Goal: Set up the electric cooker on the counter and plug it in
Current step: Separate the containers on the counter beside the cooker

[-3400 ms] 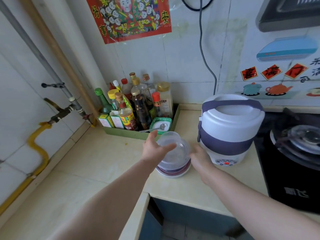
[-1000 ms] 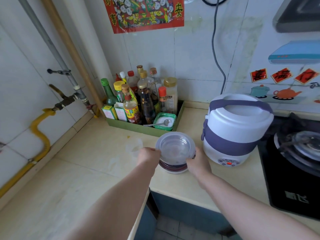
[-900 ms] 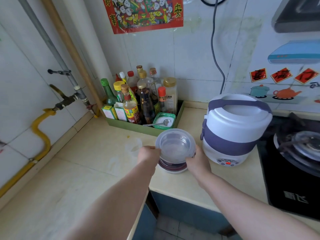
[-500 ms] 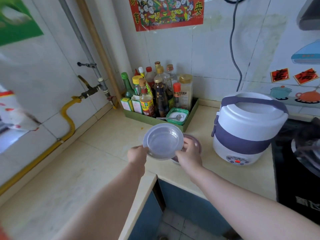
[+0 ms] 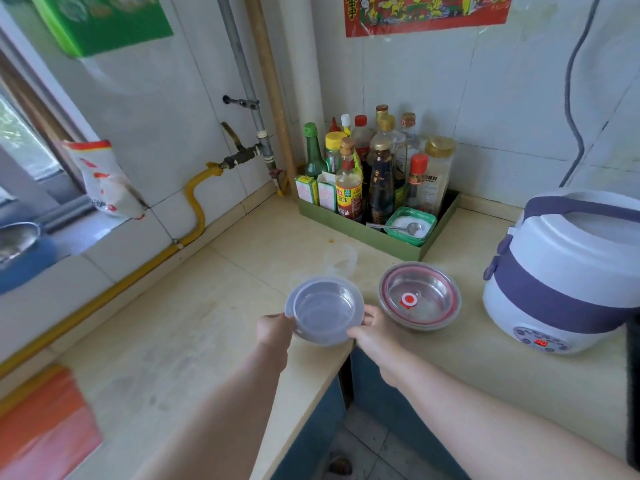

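The white and purple electric cooker (image 5: 568, 271) stands at the right of the beige counter (image 5: 194, 334), lid shut, a red light showing on its front panel. Left of it sits a steel bowl (image 5: 419, 300) with a red-rimmed lid and a red dot. My left hand (image 5: 275, 330) and my right hand (image 5: 370, 328) both grip a clear plastic bowl (image 5: 325, 310), held just above the counter to the left of the steel bowl. A grey cable (image 5: 575, 98) hangs down the tiled wall behind the cooker; its plug is hidden.
A green tray (image 5: 367, 233) of sauce bottles and a small dish of white powder with a spoon fills the back corner. A clear plastic cup (image 5: 341, 259) stands behind the bowl. A yellow gas pipe (image 5: 194, 202) runs along the left wall. The counter edge drops off below my hands.
Both hands lifted the clear plastic bowl off the steel bowl and carried it left, uncovering the steel bowl's lid. The view swung left.
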A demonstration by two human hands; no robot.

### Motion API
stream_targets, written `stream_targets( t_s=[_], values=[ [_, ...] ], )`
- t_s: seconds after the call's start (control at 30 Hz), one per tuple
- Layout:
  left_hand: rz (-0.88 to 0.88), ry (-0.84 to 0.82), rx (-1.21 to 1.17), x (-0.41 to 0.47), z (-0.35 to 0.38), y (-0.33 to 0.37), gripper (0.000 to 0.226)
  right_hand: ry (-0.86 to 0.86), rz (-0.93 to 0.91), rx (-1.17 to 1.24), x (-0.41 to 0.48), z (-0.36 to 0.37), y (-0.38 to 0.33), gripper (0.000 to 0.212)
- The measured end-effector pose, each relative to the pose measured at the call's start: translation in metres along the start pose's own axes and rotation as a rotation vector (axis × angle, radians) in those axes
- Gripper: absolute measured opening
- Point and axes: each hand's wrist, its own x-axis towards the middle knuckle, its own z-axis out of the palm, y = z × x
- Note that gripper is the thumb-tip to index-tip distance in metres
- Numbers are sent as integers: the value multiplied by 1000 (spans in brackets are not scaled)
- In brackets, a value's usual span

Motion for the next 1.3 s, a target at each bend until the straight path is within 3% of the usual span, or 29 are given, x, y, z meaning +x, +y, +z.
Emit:
stream_targets(
  t_s=[0.17,0.4,0.57,0.73,0.87,1.0,1.2,1.3],
  values=[
    [-32,-47,38,13,7,-4,29,19,29,-12,9,1,1,52],
    [-29,-23,152,23,15,1,21,6,28,-64,11,-2,-4,32],
    [-3,18,188,22,13,8,29,3,33,-112,10,2,-9,41],
    [3,-27,78,12,12,17,19,20,14,-84,6,3,-11,52],
    [25,-42,-79,-2,12,27,27,21,-26,-29,-3,1,-15,49],
    [119,33,-130,-17,10,38,22,13,-24,21,-7,-2,-15,56],
    [311,250,-105,-42,2,43,2,14,60,-43,-15,-3,-1,48],
    [375,301,54,-43,-6,36,6,-3,84,-69,-18,-4,5,56]
  ],
)
